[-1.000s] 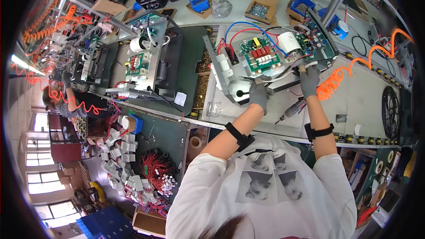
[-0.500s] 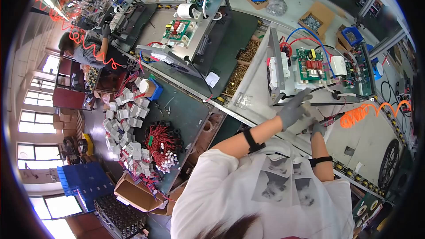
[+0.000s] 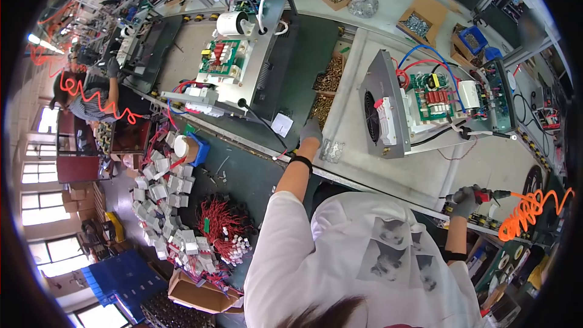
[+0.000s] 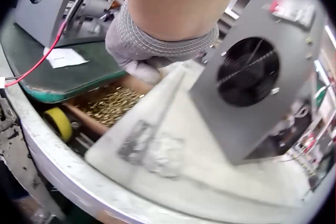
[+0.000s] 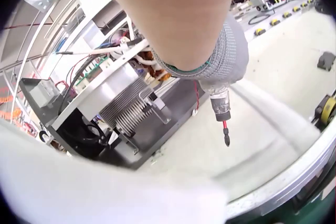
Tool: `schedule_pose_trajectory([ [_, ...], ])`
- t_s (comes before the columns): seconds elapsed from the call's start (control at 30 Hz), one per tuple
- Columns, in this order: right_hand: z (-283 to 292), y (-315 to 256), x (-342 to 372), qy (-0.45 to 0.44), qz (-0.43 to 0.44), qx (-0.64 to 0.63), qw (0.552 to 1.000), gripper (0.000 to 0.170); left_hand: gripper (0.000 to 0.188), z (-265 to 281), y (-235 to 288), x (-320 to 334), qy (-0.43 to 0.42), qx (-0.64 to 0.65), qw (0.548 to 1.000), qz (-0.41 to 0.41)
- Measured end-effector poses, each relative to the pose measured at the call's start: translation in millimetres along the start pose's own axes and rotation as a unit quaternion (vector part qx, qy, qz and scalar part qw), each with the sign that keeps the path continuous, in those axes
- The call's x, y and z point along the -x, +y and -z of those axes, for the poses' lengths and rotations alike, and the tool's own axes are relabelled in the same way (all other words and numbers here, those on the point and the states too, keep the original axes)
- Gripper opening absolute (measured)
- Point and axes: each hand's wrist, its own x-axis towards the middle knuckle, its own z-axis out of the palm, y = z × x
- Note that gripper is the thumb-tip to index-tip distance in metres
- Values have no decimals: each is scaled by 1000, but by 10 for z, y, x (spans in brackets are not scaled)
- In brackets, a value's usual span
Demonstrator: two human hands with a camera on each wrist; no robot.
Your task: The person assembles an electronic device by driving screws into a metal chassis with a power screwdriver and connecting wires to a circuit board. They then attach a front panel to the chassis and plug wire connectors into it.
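My left hand (image 3: 311,132), in a grey glove, reaches to the box of brass-coloured screws (image 3: 328,76) left of the white work surface. In the left wrist view the gloved hand (image 4: 139,50) hangs over the screws (image 4: 115,103); most of its fingers are hidden, so I cannot tell whether they pinch any. My right hand (image 3: 464,201) grips a power screwdriver (image 3: 483,195) at the bench's front edge, right side. Its bit (image 5: 226,134) points down in the right wrist view. Between the hands, farther back, stands an open electrical unit (image 3: 434,106) with a green circuit board.
An orange coiled hose (image 3: 522,215) runs from the screwdriver. A second unit (image 3: 234,54) stands on the green mat at left. A small clear plastic bag (image 3: 332,150) lies near the front edge. Boxes of screws (image 3: 418,24) stand at the back. Another person (image 3: 91,94) works at far left.
Both hands have left the cable at the unit's front. The right hand took up the screwdriver and moved right with it; the left hand went left to the screw box. The head view shifted.
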Motion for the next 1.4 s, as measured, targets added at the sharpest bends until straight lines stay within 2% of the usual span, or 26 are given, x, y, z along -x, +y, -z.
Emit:
schedule_pose_trajectory([
  [0.07,150,-130,7,-13,-20,-10,1000,32,31,-235,42,-167,-3,-192,981,-2],
  [0.13,252,-193,83,-10,-22,-11,1000,34,34,-39,215,-194,-51,-198,979,18],
  [0.2,250,-251,226,-13,-27,-14,999,36,39,113,310,-199,-144,-187,970,62],
  [0.27,56,-273,475,28,0,-36,999,37,42,54,204,-271,-111,-188,976,23],
  [0.3,78,-238,524,13,-9,-37,999,39,40,118,247,-249,-146,-207,967,39],
  [0.33,106,-231,581,-53,-49,-61,996,40,39,154,285,-223,-181,-225,956,55],
  [0.4,1,-221,747,-29,-56,-48,997,39,36,100,220,-239,-186,-238,953,35],
  [0.5,168,26,663,-28,-70,-63,995,44,41,122,201,-191,-160,-206,965,9],
  [0.6,96,-41,770,-23,-75,-49,996,43,47,163,199,-87,-134,-208,969,-27],
  [0.67,114,-72,760,-29,-68,-58,996,43,51,123,184,-76,-88,-164,983,1],
  [0.7,100,-92,765,-40,-52,-62,996,43,43,128,190,-40,-65,-162,985,-10],
  [0.83,64,-284,781,-79,-26,-94,992,40,33,98,59,-14,-16,-89,993,-76],
  [0.87,70,-350,774,-92,-13,-93,991,38,30,106,62,40,102,23,987,-124],
  [0.9,130,-410,748,-140,-2,-83,987,34,28,122,49,86,216,135,953,-167],
  [0.93,132,-485,751,-135,1,-85,987,34,19,138,83,80,148,386,906,-94],
  [0.97,110,-556,767,-153,8,-103,983,32,16,186,16,192,12,557,827,-69],
  [1.0,112,-629,764,-171,14,-119,978,31,13,528,219,513,-126,697,705,-38],
  [1.03,149,-693,730,-203,16,-135,970,31,13,710,347,774,-130,695,706,-39],
  [1.07,146,-757,678,-199,17,-137,970,31,17,832,470,1033,-256,769,585,-34],
  [1.1,103,-821,630,-242,66,-151,956,31,21,900,603,1239,-372,815,443,-27],
  [1.13,47,-901,612,-284,114,-163,938,31,21,912,733,1390,-373,814,445,-26],
  [1.2,-62,-1180,693,-253,126,-149,948,35,24,890,982,1720,-372,667,645,-7],
  [1.27,-51,-1249,602,-291,61,-185,937,42,30,1002,1525,2140,-391,619,681,7],
  [1.3,-111,-1238,536,-304,109,-209,923,44,30,979,1712,2251,-410,608,680,12],
  [1.33,-164,-1272,505,-312,102,-211,921,44,31,924,1861,2323,-426,597,679,18],
  [1.4,-256,-1393,520,-390,108,-254,878,46,30,680,2039,2332,-447,617,647,-32],
])
